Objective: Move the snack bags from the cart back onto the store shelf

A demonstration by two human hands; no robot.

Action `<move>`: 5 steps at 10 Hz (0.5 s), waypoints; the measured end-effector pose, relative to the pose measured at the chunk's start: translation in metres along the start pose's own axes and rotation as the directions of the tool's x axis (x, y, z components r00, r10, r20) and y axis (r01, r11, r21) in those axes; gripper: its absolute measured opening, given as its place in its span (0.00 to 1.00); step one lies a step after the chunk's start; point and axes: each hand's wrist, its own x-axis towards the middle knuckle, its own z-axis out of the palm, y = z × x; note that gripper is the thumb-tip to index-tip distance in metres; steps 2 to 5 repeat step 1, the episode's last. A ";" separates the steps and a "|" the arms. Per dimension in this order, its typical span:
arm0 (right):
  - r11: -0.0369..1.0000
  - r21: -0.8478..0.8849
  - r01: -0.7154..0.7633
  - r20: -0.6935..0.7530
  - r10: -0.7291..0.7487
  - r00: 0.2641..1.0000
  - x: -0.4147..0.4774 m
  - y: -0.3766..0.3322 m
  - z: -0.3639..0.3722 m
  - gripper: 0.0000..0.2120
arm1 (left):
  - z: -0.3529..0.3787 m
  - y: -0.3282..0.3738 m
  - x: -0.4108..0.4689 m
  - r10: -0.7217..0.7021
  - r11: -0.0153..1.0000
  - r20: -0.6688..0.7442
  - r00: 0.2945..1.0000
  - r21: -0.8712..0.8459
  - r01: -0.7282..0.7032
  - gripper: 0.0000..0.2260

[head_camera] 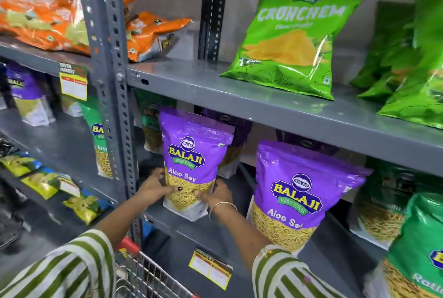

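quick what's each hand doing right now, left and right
Left hand: closed on the lower left side of the purple snack bag.
Right hand: closed on the same bag's lower right side.

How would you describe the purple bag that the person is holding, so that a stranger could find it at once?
Start at the grey perforated metal upright post and look just to its right, on the grey metal shelf under the green Crunchem chip bag. There stands the purple Aloo Sev snack bag, upright. Unlike the nearer purple Aloo Sev bag, it is gripped low by the left hand and right hand.
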 end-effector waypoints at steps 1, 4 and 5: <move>0.996 -0.058 0.066 -0.048 -0.068 0.997 -0.014 -0.010 -0.010 0.33 | -0.007 0.010 -0.005 -0.078 0.987 0.062 0.995 0.144 0.068 0.32; 0.996 -0.058 0.066 -0.048 -0.068 0.997 -0.014 -0.010 -0.010 0.33 | -0.007 0.010 -0.005 -0.078 0.987 0.062 0.995 0.144 0.068 0.32; 0.996 -0.058 0.066 -0.048 -0.068 0.997 -0.014 -0.010 -0.010 0.33 | -0.007 0.010 -0.005 -0.078 0.987 0.062 0.995 0.144 0.068 0.32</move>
